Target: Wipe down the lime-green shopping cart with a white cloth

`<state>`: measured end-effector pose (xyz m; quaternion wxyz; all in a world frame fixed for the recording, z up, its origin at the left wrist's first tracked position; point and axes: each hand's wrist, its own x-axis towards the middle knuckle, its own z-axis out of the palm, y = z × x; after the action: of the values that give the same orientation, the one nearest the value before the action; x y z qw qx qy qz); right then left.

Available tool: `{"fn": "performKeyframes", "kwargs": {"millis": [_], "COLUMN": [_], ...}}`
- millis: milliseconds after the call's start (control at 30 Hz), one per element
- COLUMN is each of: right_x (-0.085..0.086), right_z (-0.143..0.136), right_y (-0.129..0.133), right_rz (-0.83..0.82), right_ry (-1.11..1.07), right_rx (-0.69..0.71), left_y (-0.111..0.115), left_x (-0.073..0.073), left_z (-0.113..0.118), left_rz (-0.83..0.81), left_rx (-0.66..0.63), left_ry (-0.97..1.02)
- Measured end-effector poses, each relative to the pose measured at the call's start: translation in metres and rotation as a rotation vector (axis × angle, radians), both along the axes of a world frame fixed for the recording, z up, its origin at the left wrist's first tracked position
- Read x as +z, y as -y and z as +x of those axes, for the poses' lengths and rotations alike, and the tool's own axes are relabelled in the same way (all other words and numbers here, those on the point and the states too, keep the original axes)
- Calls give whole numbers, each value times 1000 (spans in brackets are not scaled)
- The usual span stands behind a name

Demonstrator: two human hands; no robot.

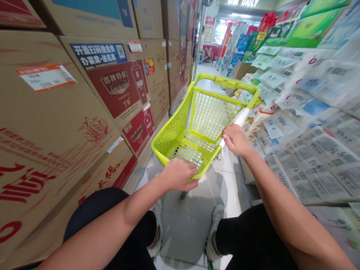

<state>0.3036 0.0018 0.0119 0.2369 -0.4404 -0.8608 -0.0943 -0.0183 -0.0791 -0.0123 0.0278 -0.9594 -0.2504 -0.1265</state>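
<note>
A lime-green plastic shopping cart [182, 127] with lattice sides stands tilted before me, nothing visible in its basket. My left hand [181, 173] is closed round the near rim, fingers curled over the edge. On the right side rim, my right hand [235, 138] is also closed, with the thumb on top. Something white [241, 117] lies along that rim just beyond the right hand; whether it is a wrap, a bag or part of the cart I cannot tell. The cart's handle bar [225, 81] is at the far end, away from both hands.
Stacked cardboard cartons [120, 86] with price tags wall the left side. On the right, piles of plastic-wrapped tissue packs [298, 101] line the narrow aisle. My shoes [215, 232] stand on the tiled floor [184, 225]. Shelves and a lit sign [243, 3] are farther ahead.
</note>
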Motion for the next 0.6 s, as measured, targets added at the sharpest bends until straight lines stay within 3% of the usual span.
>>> {"fn": "performKeyframes", "kwargs": {"millis": [100,233,300,400,533,600], "right_x": [-7,-22,-27,-24,-14,-15], "right_z": [-23,-96,-115,-92,-26,-17], "right_y": [12,67,81,62,9,-2], "right_rz": [45,11,33,64,119,189], "right_ry": [-28,-49,17,80,26,-27], "right_rx": [14,220,308,311,73,9], "left_y": [-2,-8,-10,-11,-7,-6], "left_x": [-2,2,7,15,21,20], "left_z": [-5,-19,-26,-31,-25,-21], "left_rz": [0,-33,-69,-108,-120,-121], "left_rx": [9,47,56,48,45,41], "left_ry": [16,5,-16,-42,-68,-66]}}
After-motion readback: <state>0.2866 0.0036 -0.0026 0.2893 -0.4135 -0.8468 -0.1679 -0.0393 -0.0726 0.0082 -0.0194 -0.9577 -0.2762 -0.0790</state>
